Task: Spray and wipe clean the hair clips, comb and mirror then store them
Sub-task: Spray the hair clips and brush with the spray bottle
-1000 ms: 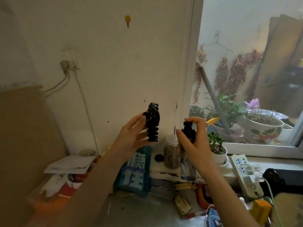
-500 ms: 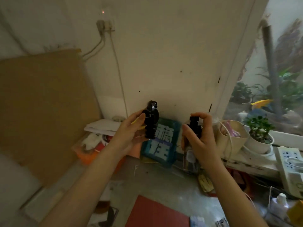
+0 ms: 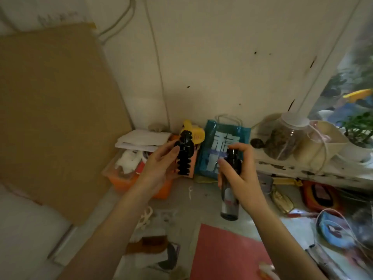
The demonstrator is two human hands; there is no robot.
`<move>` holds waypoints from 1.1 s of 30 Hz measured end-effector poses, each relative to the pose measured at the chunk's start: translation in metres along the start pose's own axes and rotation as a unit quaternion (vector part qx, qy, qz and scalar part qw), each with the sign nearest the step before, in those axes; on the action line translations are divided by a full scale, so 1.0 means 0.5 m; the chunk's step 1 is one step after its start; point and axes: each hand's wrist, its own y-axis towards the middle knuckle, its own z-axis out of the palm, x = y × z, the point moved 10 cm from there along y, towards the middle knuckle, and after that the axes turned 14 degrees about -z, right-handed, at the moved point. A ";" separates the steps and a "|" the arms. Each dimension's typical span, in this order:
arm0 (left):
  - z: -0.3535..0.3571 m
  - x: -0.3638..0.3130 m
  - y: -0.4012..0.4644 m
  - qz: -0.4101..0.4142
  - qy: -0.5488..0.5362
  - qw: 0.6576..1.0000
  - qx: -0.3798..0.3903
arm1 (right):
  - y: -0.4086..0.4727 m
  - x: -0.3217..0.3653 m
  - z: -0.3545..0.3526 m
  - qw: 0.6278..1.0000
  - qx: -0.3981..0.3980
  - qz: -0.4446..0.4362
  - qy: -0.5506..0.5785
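Head view, looking down over both forearms at a cluttered corner by a wall.

Left hand [image 3: 161,162] raised above the clutter, thumb and fingers pinching a black claw hair clip [image 3: 184,152] at its upper end. Clip held upright, teeth hanging down, in the air in front of an orange bin [image 3: 121,178] and a yellow object [image 3: 194,134] against the wall.

Right hand [image 3: 240,174] wrapped round a dark spray bottle [image 3: 229,199], fingers curled about its neck, index finger arched over the black pump head [image 3: 232,153]. Bottle held upright, just beside the clip but apart from it, nozzle side turned toward the clip. Lower part of the bottle clear of the hand, with a label too blurred to read.

Behind the hands, standing against the wall: a blue gift bag [image 3: 224,142] with white characters and cord handles. To its left, a stack of white papers [image 3: 141,140] resting on the orange bin. To its right, on a chipped white ledge [image 3: 302,168], a clear jar [image 3: 284,138] with dark contents and a white lid, then a beige bag [image 3: 323,142], then a small green plant [image 3: 359,126] in a white pot.

Large brown cardboard sheet [image 3: 56,110] leaning against the wall at left. Red mat [image 3: 228,253] lying flat on the grey surface near the bottom, between the forearms. Comb and mirror not made out with any certainty among the blurred items.
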 end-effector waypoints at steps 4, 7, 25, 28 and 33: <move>-0.108 0.033 0.024 -0.036 0.042 0.998 0.006 | -0.039 -0.053 0.089 0.997 -0.057 0.051 0.008; -0.177 0.068 0.038 -0.068 0.072 0.995 0.016 | -0.073 -0.076 0.146 0.993 -0.082 0.083 0.008; -0.273 0.418 0.071 -0.223 0.276 0.926 0.129 | -0.246 -0.187 0.189 0.959 -0.158 0.226 -0.059; -0.272 0.486 0.046 -0.215 0.365 0.892 0.159 | -0.272 -0.201 0.185 0.954 -0.167 0.241 -0.068; -0.293 0.559 0.044 -0.191 0.438 0.864 0.161 | -0.306 -0.210 0.184 0.948 -0.185 0.249 -0.070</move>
